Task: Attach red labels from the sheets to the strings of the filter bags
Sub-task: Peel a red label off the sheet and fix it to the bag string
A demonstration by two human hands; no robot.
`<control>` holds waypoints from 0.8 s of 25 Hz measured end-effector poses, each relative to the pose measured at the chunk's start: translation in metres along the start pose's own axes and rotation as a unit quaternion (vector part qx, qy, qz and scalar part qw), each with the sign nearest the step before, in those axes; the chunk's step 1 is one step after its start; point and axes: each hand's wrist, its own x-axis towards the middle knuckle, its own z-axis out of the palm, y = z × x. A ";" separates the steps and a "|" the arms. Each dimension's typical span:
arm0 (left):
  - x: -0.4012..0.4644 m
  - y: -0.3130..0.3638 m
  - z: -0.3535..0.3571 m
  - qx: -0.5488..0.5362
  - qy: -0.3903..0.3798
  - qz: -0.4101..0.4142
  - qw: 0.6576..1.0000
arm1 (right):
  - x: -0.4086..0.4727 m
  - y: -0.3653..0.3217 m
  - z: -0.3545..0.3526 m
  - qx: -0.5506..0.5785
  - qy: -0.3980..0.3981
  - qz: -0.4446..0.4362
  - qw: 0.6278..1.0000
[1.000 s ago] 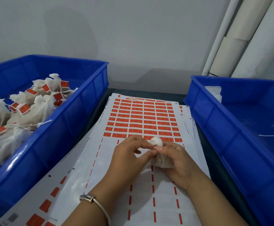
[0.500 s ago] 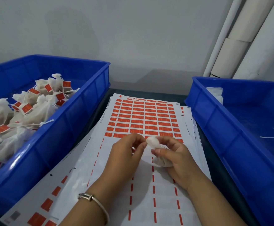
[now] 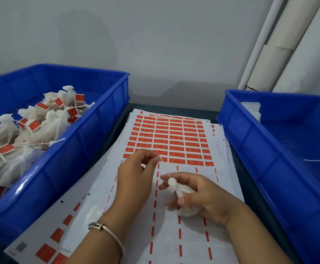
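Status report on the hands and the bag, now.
Left hand pinches the string end, drawn taut. Right hand grips the filter bag over the label sheet. No label on the string yet. Nothing in the way.

white filter bag (image 3: 180,193), string (image 3: 165,167) taut, red labels (image 3: 171,141)

Packing workshop — blue bins (image 3: 102,119), label sheets (image 3: 174,141)

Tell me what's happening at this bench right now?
A person is labelling filter bags. The right hand grips one white filter bag over the label sheet, while the left hand pinches the bag's string and draws it out. No red label is on this string yet. The left bin holds bags already tagged red; the right bin holds a few untagged ones.
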 end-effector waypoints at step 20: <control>0.015 0.030 0.105 0.116 -0.212 -0.008 0.970 | -0.020 -0.003 -0.055 0.255 0.330 -0.033 0.908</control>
